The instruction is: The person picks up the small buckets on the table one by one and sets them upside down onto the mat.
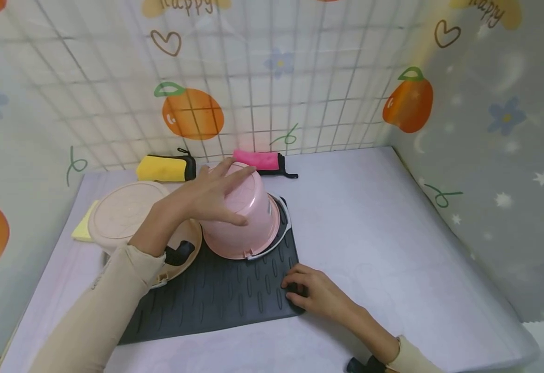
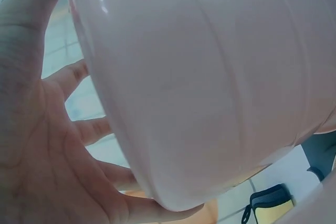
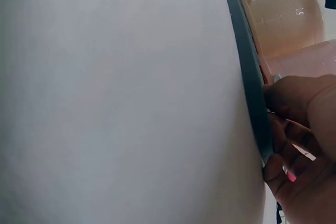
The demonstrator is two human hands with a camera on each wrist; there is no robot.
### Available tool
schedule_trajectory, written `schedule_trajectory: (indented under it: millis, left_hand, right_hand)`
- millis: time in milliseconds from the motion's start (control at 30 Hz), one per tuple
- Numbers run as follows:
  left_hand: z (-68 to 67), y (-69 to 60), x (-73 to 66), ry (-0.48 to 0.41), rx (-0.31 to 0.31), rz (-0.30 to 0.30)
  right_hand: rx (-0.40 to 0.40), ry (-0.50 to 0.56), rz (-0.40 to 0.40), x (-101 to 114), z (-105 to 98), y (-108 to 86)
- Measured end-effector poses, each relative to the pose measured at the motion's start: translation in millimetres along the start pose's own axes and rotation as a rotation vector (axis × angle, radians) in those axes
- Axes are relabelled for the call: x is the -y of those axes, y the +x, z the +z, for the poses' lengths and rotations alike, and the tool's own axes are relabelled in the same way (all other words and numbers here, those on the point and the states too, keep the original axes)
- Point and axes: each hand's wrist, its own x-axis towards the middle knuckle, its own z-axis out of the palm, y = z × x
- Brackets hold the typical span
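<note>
A pink bucket (image 1: pixel 227 235) stands upside down on a dark ribbed mat (image 1: pixel 216 305), its white handle lying along the rim. My left hand (image 1: pixel 206 194) spans the bucket's upturned base, fingers spread across the top and thumb down the near side. In the left wrist view the fingertips touch the edge of the bucket (image 2: pixel 199 87). At the mat's right edge, my right hand (image 1: pixel 320 292) holds the border with bent fingers and thumb. The right wrist view shows these fingers on the mat's dark edge (image 3: pixel 254 98).
A beige upturned bucket (image 1: pixel 127 210) stands at left, partly behind my left forearm. Behind are a yellow rolled cloth (image 1: pixel 162 168) and a pink one (image 1: pixel 258 159). A pale yellow item (image 1: pixel 83 225) lies at the left edge. A wire grid behind printed fabric closes the back.
</note>
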Motion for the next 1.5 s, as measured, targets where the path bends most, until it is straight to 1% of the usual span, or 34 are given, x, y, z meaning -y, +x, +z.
schedule_trajectory:
  millis: [100, 267, 333, 433, 500, 600, 667, 767, 833, 967, 1033, 1067, 1200, 1300, 1400, 1433, 1500]
  left_hand:
    - [2.0, 4.3, -1.9, 0.000, 0.011, -0.004]
    - [2.0, 8.6, -9.3, -0.017, 0.060, -0.080]
    - [0.8, 10.0, -12.2, -0.008, 0.079, -0.105]
    - [-1.5, 11.6, -14.2, 0.007, 0.098, -0.123]
    - [-1.9, 11.3, -13.3, 0.013, 0.097, -0.124]
    - [2.0, 7.6, -8.7, 0.011, 0.063, -0.107]
    - [6.8, 1.2, -4.4, 0.026, 0.015, -0.094]
    - [12.0, -14.0, 1.0, 0.056, -0.082, -0.079]
    - [11.8, -26.8, 4.0, 0.054, -0.171, -0.066]
    - [6.5, -53.2, 13.0, 0.033, -0.360, -0.017]
    - [5.5, -66.1, 19.8, 0.033, -0.447, -0.016]
    - [6.1, -72.8, 23.5, 0.035, -0.482, -0.026]
    - [12.4, -96.4, 38.6, 0.008, -0.600, -0.102]
    - [18.4, -111.3, 49.2, -0.024, -0.654, -0.180]
    - [24.4, -125.9, 59.5, -0.069, -0.717, -0.247]
    - [26.4, -130.5, 62.7, -0.084, -0.743, -0.264]
    - [30.1, -139.1, 69.4, -0.107, -0.807, -0.274]
  right_hand:
    - [-0.004, 0.009, -0.006, 1, 0, -1.6]
    - [-0.017, 0.011, -0.029, 2, 0, -3.0]
    - [-0.019, 0.013, -0.036, 1, 0, -2.9]
    - [-0.021, 0.019, -0.041, 1, 0, -1.9]
    - [-0.023, 0.026, -0.040, 1, 1, -1.2]
    - [-0.018, 0.034, -0.036, 1, 3, -1.3]
    - [-0.005, 0.041, -0.038, 0, 4, -2.3]
    - [0.008, 0.046, -0.051, -2, 4, -3.7]
    - [-0.001, 0.053, -0.055, -3, 3, -4.2]
    - [-0.044, 0.060, -0.051, -5, -4, -4.8]
    - [-0.062, 0.049, -0.049, -6, -9, -4.5]
    - [-0.068, 0.038, -0.054, -7, -12, -4.0]
    - [-0.066, -0.016, -0.047, -9, -26, 0.9]
    - [-0.051, -0.062, -0.024, -10, -39, 5.7]
    - [-0.056, -0.108, -0.025, -13, -53, 9.2]
    - [-0.062, -0.120, -0.029, -14, -57, 9.7]
    - [-0.081, -0.138, -0.039, -16, -65, 9.9]
